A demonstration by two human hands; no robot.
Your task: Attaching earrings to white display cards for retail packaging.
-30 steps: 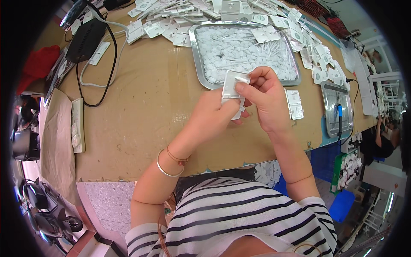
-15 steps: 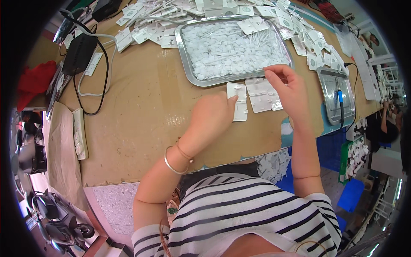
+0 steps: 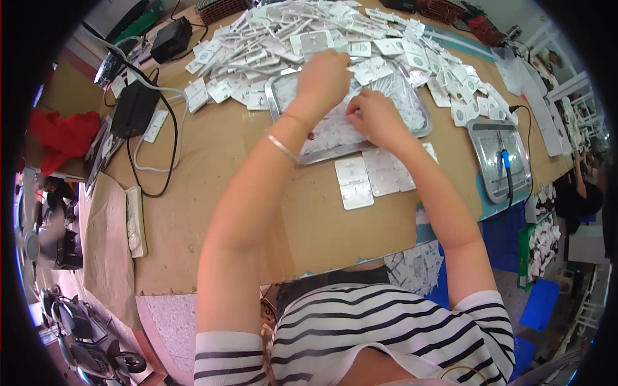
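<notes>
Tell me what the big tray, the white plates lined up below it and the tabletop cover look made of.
Big tray: probably metal, smooth, with a shiny silvery rim. White plates: likely plastic, slightly glossy, with small raised details. Tabletop cover: seemingly cardboard, mostly matte brown with ragged edges.

Colour list: white and silver-grey on a brown desk (image 3: 193,225).
Heaped plates (image 3: 283,32), twelve o'clock: white, some with round grey-green marks. Tray (image 3: 322,156), twelve o'clock: silver-grey; small pieces (image 3: 322,136) within, white. Adapter (image 3: 134,110), ten o'clock: black. Cloth (image 3: 58,138), between nine and ten: red. Tool handle (image 3: 505,159), towards three: bright blue. Crate (image 3: 523,257), between three and four: green. Bin (image 3: 539,305), four o'clock: blue. Shirt (image 3: 373,318), six o'clock: white, black stripes.
</notes>
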